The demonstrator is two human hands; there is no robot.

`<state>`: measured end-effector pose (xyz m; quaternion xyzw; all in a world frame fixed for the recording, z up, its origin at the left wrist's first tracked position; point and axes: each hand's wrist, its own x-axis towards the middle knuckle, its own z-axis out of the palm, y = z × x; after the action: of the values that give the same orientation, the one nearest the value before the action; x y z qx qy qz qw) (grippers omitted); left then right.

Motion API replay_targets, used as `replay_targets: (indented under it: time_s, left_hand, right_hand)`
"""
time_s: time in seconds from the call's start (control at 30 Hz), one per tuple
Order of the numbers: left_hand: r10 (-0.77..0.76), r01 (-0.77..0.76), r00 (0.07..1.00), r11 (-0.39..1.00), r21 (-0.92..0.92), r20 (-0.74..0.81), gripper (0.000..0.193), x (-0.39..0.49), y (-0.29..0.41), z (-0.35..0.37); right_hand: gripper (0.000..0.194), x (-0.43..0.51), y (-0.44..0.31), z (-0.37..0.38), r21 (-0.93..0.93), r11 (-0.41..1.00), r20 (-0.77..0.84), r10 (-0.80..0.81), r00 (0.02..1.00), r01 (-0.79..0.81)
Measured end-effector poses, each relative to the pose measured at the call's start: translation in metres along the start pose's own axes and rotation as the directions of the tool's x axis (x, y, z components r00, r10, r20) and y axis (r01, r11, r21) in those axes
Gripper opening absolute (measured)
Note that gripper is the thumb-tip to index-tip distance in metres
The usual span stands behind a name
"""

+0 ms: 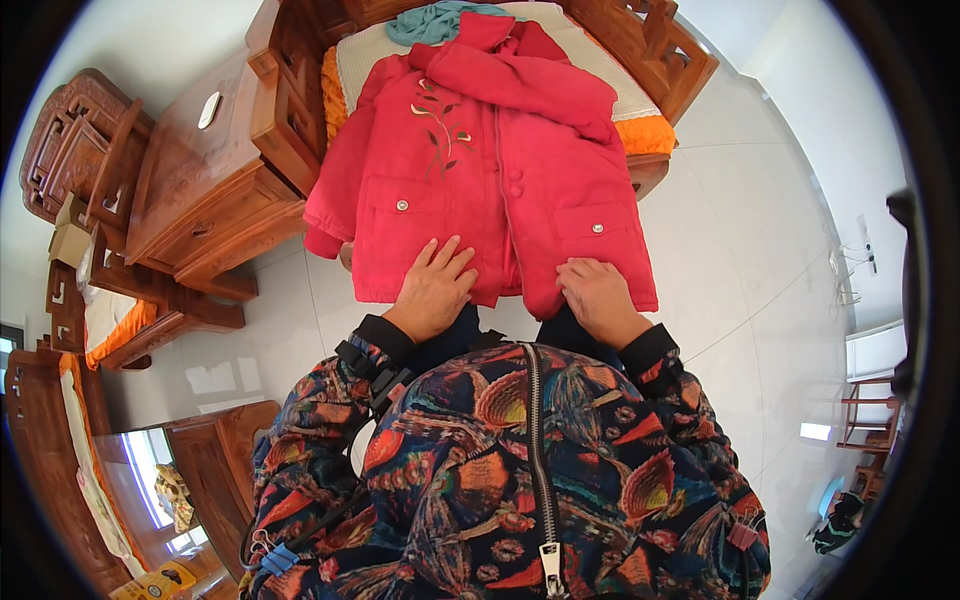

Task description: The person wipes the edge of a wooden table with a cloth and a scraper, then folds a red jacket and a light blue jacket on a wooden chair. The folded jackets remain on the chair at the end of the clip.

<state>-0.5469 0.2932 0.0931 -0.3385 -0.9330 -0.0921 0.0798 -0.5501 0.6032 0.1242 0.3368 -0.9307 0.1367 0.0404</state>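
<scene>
A red padded jacket (480,150) lies front up over a wooden seat before me, its hem hanging toward my knees. Floral embroidery (442,127) decorates its left chest as I see it, and each pocket flap has a round metal button. One sleeve (525,79) is folded across the upper chest; the other sleeve (337,187) extends down the left side. My left hand (439,289) rests flat on the lower left panel with fingers apart. Near the front opening, my right hand (598,296) touches the lower right panel with curled fingers; whether it pinches the cloth is hidden.
Under the jacket is a cream cover (360,60) with orange edging on the carved wooden seat. A teal cloth (427,22) lies behind the collar. On the left, a wooden side table (195,150) carries a white object (209,110). A cardboard box (70,229) stands farther left.
</scene>
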Motion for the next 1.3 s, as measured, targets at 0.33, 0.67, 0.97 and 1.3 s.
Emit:
replay_targets:
  time_s: [0.33, 0.67, 0.97, 1.3]
  left_hand:
    - [0.060, -0.060, 0.998, 0.998, -0.005, -0.037, 0.037, -0.007, 0.007, -0.007]
    - [-0.339, 0.270, 0.933, 0.882, -0.386, -0.122, 0.028, 0.018, 0.002, -0.041]
    - [-0.043, 0.015, 0.908, 0.997, -0.070, -0.416, 0.046, 0.058, 0.019, -0.061]
    - [-0.035, 0.045, 0.992, 0.995, -0.090, 0.120, 0.028, 0.032, 0.002, 0.015]
  right_hand:
    - [0.017, 0.038, 0.059, -0.033, 1.000, 0.008, 0.002, 0.592, 0.806, -0.008]
    - [0.010, 0.039, 0.046, -0.032, 0.981, -0.119, -0.036, 0.657, 0.753, 0.150]
    - [0.015, 0.050, 0.007, -0.076, 0.853, 0.522, -0.328, 0.552, 0.767, -0.012]
    - [0.036, 0.042, 0.006, 0.031, 0.085, 0.996, -0.027, 0.028, 0.999, -0.026]
